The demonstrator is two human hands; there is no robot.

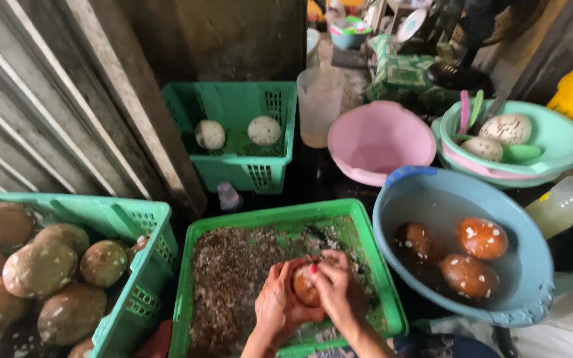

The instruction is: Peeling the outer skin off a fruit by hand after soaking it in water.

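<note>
I have both hands closed round one brown fruit point(304, 286) over the near green tray point(392, 292), left hand point(276, 306) cupping it and right hand point(337, 292) gripping with fingers curled, so I'd keep scrapings falling into that tray.

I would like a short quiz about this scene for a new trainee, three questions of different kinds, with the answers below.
1. True or false: both hands, left hand and right hand, hold one brown egg over the green tray of husk scraps.
2. How many brown eggs lie in the water of the blue basin? A) one B) three C) five
3. Fill in: the small green basket at the back holds ___ pale eggs.

Key: 1 true; 2 B; 3 two.
</note>
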